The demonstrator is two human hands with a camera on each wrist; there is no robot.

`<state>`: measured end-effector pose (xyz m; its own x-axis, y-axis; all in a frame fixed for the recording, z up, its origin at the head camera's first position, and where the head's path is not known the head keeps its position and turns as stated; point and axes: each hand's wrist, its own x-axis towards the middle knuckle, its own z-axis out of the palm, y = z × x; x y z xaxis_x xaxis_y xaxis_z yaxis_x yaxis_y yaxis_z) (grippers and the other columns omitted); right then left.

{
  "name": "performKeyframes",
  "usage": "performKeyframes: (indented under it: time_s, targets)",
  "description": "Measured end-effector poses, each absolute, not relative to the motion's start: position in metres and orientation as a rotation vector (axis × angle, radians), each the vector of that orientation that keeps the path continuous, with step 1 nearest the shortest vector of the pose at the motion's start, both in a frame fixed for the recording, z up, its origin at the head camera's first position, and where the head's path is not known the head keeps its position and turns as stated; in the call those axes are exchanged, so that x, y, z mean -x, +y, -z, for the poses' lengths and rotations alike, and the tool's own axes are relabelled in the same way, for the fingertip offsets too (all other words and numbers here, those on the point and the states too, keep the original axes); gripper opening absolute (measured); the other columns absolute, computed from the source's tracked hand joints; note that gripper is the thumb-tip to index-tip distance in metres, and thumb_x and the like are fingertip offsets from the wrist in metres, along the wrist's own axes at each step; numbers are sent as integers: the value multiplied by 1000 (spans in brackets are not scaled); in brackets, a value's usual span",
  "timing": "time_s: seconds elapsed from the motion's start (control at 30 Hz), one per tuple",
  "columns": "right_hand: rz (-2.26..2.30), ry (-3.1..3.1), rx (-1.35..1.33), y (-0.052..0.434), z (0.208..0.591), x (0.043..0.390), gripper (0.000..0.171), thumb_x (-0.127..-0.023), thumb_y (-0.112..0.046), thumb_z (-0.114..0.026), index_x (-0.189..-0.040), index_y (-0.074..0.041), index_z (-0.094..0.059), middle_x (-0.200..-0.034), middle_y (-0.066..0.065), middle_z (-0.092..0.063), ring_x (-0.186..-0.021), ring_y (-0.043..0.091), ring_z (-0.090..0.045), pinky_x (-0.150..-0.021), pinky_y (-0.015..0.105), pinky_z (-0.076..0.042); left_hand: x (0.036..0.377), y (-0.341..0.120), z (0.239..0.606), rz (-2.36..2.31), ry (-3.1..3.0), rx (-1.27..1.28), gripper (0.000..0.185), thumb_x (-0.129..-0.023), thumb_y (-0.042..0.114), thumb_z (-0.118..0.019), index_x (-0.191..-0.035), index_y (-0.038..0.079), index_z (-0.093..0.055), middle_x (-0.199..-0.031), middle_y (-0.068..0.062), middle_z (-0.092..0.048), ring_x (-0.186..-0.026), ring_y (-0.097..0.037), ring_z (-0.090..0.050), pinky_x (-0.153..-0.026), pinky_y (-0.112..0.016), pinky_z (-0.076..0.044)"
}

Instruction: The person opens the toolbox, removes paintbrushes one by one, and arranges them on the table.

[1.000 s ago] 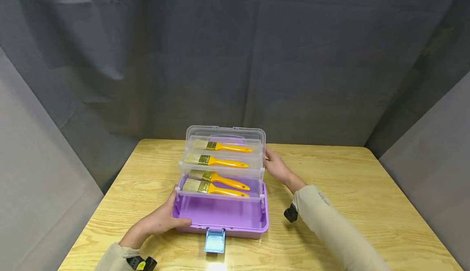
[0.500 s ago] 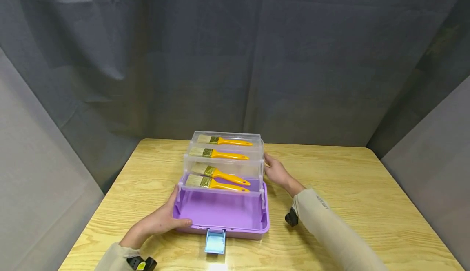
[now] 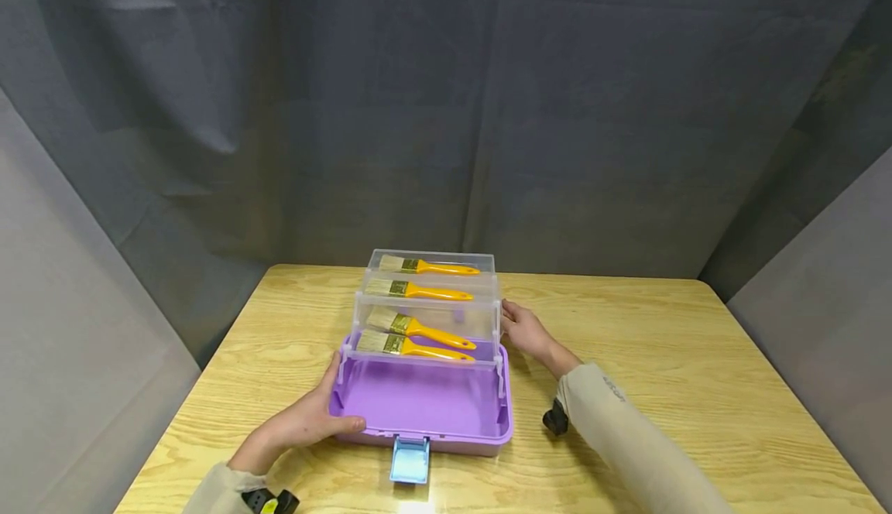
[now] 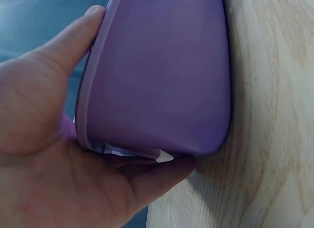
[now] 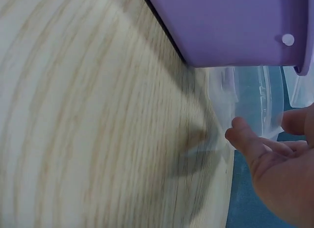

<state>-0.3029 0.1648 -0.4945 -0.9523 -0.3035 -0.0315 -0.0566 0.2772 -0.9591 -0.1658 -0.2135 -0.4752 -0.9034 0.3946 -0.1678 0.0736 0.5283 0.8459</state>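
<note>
A purple box [image 3: 463,446] stands on the table, its stepped clear trays [image 3: 484,316] spread above its back half. Several paintbrushes [image 3: 439,293] with yellow handles lie in the trays, bristles to the left. My left hand [image 3: 303,419] grips the box's left end. Its thumb rests on the front rim, while its fingers reach round the rear corner in the left wrist view. Behind the box, my right hand [image 3: 530,334] holds the edge of the clear lid [image 5: 252,90], which is folded back and low. The trays hide most of the lid in the head view.
A light blue latch [image 3: 409,464] hangs down at the front of the box. Wooden tabletop [image 3: 662,367] extends to both sides. A dark curtain [image 3: 592,135] rises at the back, and pale panels [image 3: 70,328] flank the table.
The lid has swung back and down behind the trays. The trays have shifted slightly back, and my right hand has moved down a little. My left hand keeps its grip on the box.
</note>
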Motion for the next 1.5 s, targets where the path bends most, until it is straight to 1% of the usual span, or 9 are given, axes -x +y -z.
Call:
performKeyframes:
  time_s: [0.07, 0.2, 0.33, 0.53, 0.7, 0.9, 1.07, 1.23, 1.5]
  targets:
    - [1700, 2385, 332, 165, 493, 301, 52, -102, -9, -38, -144, 13, -17, -143, 32, -33, -125, 40, -43, -97, 41, -43, 165, -214, 475, -1308, 2438, -376, 121, -80, 30, -76, -145, 4, 23, -151, -28, 15, -138, -46, 2, -109, -56, -5]
    - [1497, 2626, 313, 168, 483, 293, 54, -100, -17, -47, -144, 9, -28, -140, 26, -43, -119, 37, -51, -95, 43, -46, 165, -217, 476, -1341, 2413, -379, 121, -81, 28, -75, -145, 5, 25, -151, -27, 17, -138, -45, 4, -109, -56, -3]
    - [1384, 2854, 370, 171, 467, 280, 49, -94, -17, -57, -137, 5, -44, -125, 21, -58, -109, 33, -59, -90, 42, -49, 164, -218, 476, -1352, 2402, -380, 120, -82, 28, -75, -145, 6, 25, -152, -25, 18, -138, -43, 5, -109, -55, -3]
    - [1396, 2992, 654, 168, 442, 261, 36, -86, -11, -69, -117, 5, -63, -97, 13, -69, -86, 22, -66, -75, 37, -55, 165, -219, 474, -1335, 2427, -386, 120, -81, 29, -76, -146, 5, 23, -152, -27, 15, -138, -45, 2, -109, -55, -5]
    - [1279, 3007, 937, 157, 428, 249, 28, -83, -10, -72, -107, 2, -69, -92, 7, -70, -77, 15, -66, -67, 35, -56, 166, -219, 472, -1323, 2451, -407, 121, -80, 29, -76, -146, 4, 22, -151, -30, 14, -137, -47, 1, -109, -58, -6]
    - [1124, 2963, 1145, 143, 427, 247, 24, -80, -5, -73, -103, 0, -71, -92, 9, -71, -75, 14, -66, -67, 30, -55, 167, -218, 475, -1333, 2452, -411, 121, -80, 30, -76, -147, 6, 22, -152, -27, 13, -138, -45, -2, -109, -56, -7]
    - [962, 2931, 1193, 135, 431, 250, 23, -78, -6, -76, -101, -2, -73, -90, 8, -71, -76, 15, -66, -68, 28, -55, 167, -217, 477, -1331, 2451, -424, 121, -80, 30, -76, -146, 4, 22, -151, -28, 14, -138, -46, -1, -109, -56, -6]
    - [857, 2897, 1187, 130, 433, 254, 25, -78, -8, -76, -102, -2, -73, -94, 6, -72, -80, 16, -67, -70, 29, -55, 167, -217, 478, -1345, 2441, -433, 122, -79, 29, -77, -147, 7, 22, -152, -27, 14, -138, -45, -2, -109, -57, -6]
    - [678, 2863, 1323, 127, 436, 259, 22, -79, -5, -76, -100, -2, -74, -93, 6, -72, -85, 18, -67, -73, 28, -54, 166, -214, 477, -1423, 2394, -520, 122, -79, 21, -77, -147, 8, 23, -152, -28, 14, -138, -47, 0, -108, -59, -5]
